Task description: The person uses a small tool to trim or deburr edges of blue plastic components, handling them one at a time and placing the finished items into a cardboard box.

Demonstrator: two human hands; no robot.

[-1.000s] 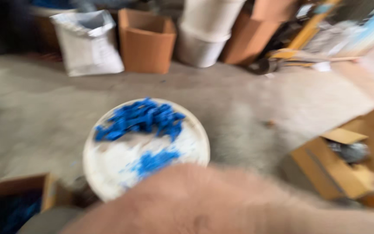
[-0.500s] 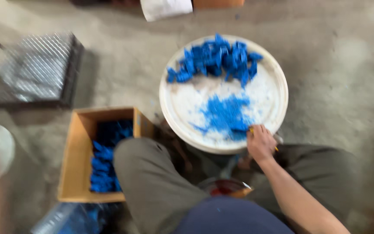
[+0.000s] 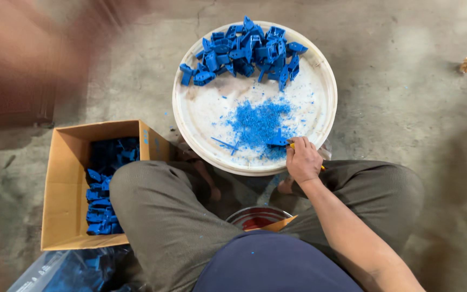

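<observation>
Right hand (image 3: 302, 160) closed around a yellow-handled tool (image 3: 293, 145), pinning a blue plastic part (image 3: 278, 142) on the white tray (image 3: 320, 127) so shavings (image 3: 258, 123) collect there; left hand a blur, grip unreadable.

Round tray (image 3: 320, 81), upper centre of frame: white plastic, smooth, scuffed and stained matt. 
Moulded parts (image 3: 244, 51), heaped at its top: blue plastic, smooth, slight sheen. 
Shavings (image 3: 260, 121), tray centre: blue plastic, fine and powdery. 
Box (image 3: 63, 216), lower left: brown corrugated cardboard, matt, holding more blue plastic pieces. 
Floor (image 3: 406, 97): grey concrete, rough, cracked, dusty. 
Trousers (image 3: 163, 216), lower centre: olive cloth, matt weave. 
Bag (image 3: 77, 270), bottom left corner: clear plastic film, glossy.
</observation>
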